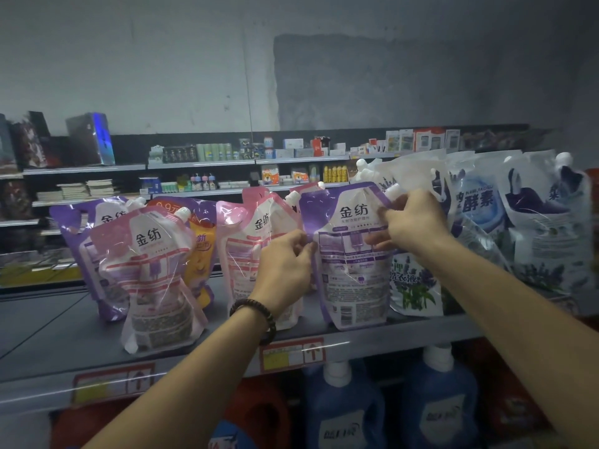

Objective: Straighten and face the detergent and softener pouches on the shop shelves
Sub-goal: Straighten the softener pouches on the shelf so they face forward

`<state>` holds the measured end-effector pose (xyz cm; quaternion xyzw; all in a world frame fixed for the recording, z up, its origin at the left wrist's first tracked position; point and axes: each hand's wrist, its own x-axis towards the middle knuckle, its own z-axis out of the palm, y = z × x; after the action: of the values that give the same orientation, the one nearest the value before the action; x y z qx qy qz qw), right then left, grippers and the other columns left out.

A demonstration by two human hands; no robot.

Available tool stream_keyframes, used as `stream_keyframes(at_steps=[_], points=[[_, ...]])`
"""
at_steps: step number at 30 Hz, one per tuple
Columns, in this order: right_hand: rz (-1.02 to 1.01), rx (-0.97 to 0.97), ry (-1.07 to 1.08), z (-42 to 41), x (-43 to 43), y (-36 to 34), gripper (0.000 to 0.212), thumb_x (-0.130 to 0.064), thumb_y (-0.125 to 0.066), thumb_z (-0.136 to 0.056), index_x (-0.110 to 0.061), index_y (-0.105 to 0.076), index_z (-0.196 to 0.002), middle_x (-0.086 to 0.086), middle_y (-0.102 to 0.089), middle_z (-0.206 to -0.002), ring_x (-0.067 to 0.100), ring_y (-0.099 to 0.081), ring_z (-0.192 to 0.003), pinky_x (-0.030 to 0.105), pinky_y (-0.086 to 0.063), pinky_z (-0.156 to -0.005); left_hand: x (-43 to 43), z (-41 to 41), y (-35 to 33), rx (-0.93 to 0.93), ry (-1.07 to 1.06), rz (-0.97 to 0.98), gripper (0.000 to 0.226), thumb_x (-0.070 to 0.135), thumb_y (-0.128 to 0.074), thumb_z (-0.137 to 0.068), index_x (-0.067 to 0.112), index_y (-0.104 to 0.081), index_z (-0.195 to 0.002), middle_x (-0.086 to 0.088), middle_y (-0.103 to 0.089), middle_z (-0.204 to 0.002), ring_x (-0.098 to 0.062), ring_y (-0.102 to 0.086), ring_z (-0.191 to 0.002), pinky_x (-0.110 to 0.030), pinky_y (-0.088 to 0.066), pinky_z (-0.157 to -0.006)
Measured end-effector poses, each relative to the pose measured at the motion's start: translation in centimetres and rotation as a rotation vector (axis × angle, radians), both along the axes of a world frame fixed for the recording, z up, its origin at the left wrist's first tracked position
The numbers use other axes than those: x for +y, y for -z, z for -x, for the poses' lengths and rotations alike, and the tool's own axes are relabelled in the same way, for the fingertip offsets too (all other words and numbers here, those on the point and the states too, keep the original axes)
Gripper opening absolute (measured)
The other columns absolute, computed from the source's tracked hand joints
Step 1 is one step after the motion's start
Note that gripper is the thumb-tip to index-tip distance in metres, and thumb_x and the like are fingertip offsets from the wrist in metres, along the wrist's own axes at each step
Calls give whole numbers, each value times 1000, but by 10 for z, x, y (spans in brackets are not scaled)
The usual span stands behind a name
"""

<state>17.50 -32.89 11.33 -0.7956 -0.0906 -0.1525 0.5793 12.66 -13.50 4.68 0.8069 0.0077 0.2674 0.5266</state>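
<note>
- The glossy purple-and-white plastic spout pouch (351,264) stands upright near the front edge of the grey metal shelf (58,338).
- Left hand (285,264) pinches its left seam; right hand (411,222) grips its upper right edge, below the spout.
- Probably liquid-filled: heavy, floppy, slick; side seams hold best.
- Right hand hides that edge; rear pouches (411,173) overlap.

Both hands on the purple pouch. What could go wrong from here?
1. The purple pouch, pinched by the left hand and right hand, stands close to the shelf edge; a forward tug might tip it off.
2. The left wrist crosses the pink pouch beside it and could knock it over.
3. The front pink pouch slumps near the edge; a jolt may drop it.
</note>
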Motion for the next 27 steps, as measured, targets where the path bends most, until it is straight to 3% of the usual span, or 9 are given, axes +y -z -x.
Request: stream_keyframes(at_steps=[4, 8, 12, 15, 18, 20, 23, 27], points=[[-13, -31, -1, 7, -2, -2, 18, -20, -67, -105, -4, -62, -99, 16, -76, -85, 29, -78, -60, 48, -67, -66, -2, 3, 0, -31, -3, 28, 16, 25, -59, -109, 21, -72, -101, -10, -78, -93, -28, -80, -75, -46, -67, -62], [37, -86, 78, 17, -8, -8, 18, -24, -67, -104, -13, -59, -93, 12, -76, -80, 22, -76, -54, 34, -60, -51, -5, 9, -6, -67, 34, 59, 16, 24, -59, -109, 20, -72, -101, -13, -78, -90, -31, -79, -72, -45, -66, -59], [62, -170, 102, 32, -9, -19, 21, -23, -66, -105, -20, -55, -87, 11, -75, -86, 18, -75, -52, 30, -57, -43, -2, 23, -16, -112, 42, 39, 17, 21, -58, -110, 17, -71, -100, -14, -77, -92, -32, -79, -69, -45, -66, -58], [43, -203, 77, 45, -3, -26, 13, -25, -68, -104, -17, -62, -97, 10, -76, -82, 17, -74, -52, 33, -58, -42, 8, 37, -20, -128, 40, 27, 17, 19, -55, -111, 16, -67, -100, -14, -77, -93, -29, -79, -69, -42, -65, -56], [50, -234, 37, 60, 8, -29, 17, -28, -71, -102, -12, -67, -103, 7, -76, -83, 18, -75, -54, 35, -61, -46, 27, 55, -21, -154, 22, 10, 18, 19, -53, -112, 16, -67, -100, -15, -77, -94, -32, -79, -72, -42, -65, -58], [25, -253, -10, 70, 18, -30, 16, -24, -72, -101, -9, -68, -100, 5, -76, -78, 18, -74, -51, 35, -62, -49, 42, 69, -23, -160, 25, 7, 19, 20, -53, -112, 14, -66, -99, -13, -78, -93, -31, -80, -72, -43, -65, -59], [-17, -257, -59, 83, 38, -28, 19, -23, -74, -99, -7, -67, -91, 0, -71, -60, 14, -68, -43, 31, -52, -41, 66, 94, -29, -145, 35, 18, 21, 19, -52, -112, 12, -65, -97, -13, -78, -88, -29, -79, -67, -38, -62, -55], [-100, -240, -133, 103, 68, -29, 19, -22, -75, -98, -5, -68, -95, 4, -73, -70, 19, -68, -46, 33, -49, -45, 99, 123, -36, -140, -8, -28, 24, 17, -53, -112, 17, -63, -91, -10, -75, -86, -26, -77, -62, -34, -58, -51]])
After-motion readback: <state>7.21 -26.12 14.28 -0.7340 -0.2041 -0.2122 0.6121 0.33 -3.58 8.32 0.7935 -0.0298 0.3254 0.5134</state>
